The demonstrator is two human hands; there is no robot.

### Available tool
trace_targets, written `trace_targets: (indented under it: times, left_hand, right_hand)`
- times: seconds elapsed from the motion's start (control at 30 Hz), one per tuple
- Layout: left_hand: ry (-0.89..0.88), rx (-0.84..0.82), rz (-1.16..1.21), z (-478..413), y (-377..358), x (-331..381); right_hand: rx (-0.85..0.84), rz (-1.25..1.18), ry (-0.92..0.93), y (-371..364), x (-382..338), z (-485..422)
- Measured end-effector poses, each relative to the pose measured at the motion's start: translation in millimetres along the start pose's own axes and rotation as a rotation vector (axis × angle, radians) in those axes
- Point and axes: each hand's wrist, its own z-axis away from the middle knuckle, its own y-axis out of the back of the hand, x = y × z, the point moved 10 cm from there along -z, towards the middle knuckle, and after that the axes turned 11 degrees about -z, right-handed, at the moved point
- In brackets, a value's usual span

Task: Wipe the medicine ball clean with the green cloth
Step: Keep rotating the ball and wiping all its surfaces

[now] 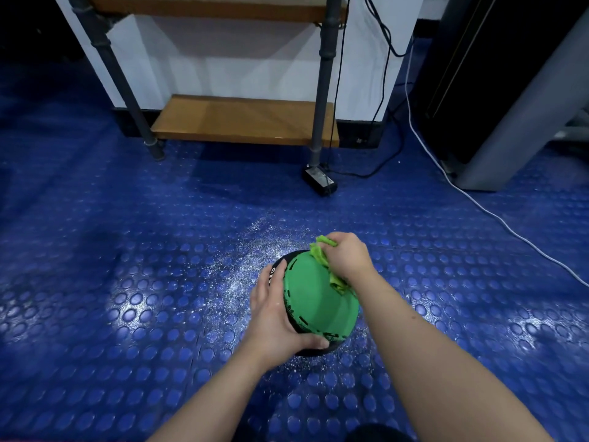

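A green and black medicine ball [314, 301] sits on the blue studded floor, a little below the middle of the view. My left hand [275, 317] lies against its left side, fingers spread over the black part and thumb along its near lower edge. My right hand [347, 256] grips a bunched green cloth [325, 263] and presses it on the ball's upper right. Part of the cloth is hidden under that hand.
White dusty specks [255, 263] are scattered on the floor around the ball. Behind stands a pipe-framed rack with a low wooden shelf [245, 121]. A black power adapter [319, 180] and cables lie near its foot. A white cable [497, 215] runs along the right, beside a grey machine base [497, 161].
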Motion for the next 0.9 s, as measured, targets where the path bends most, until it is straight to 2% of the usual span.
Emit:
trace_targets:
  times: [0.13,0.33,0.47,0.6,0.9]
  left_hand:
    - [0.007,0.020,0.042,-2.7,2.1,-8.9]
    - [0.052,-0.026,0.124,-11.5,5.6,-20.4]
    - [0.158,-0.116,0.346,-22.5,10.5,-35.1]
    - [0.234,-0.181,0.600,-27.8,16.2,-46.4]
    - [0.295,-0.284,0.658,-31.7,15.6,-54.0]
  right_hand:
    - [0.075,-0.238,-0.119,12.4,56.1,-4.5]
    - [0.267,-0.433,-0.024,14.4,80.6,33.7]
    - [0.384,-0.508,0.055,2.8,80.5,69.5]
    - [0.393,-0.467,0.171,-13.5,72.3,90.2]
    - [0.347,-0.423,0.266,-23.7,78.9,92.0]
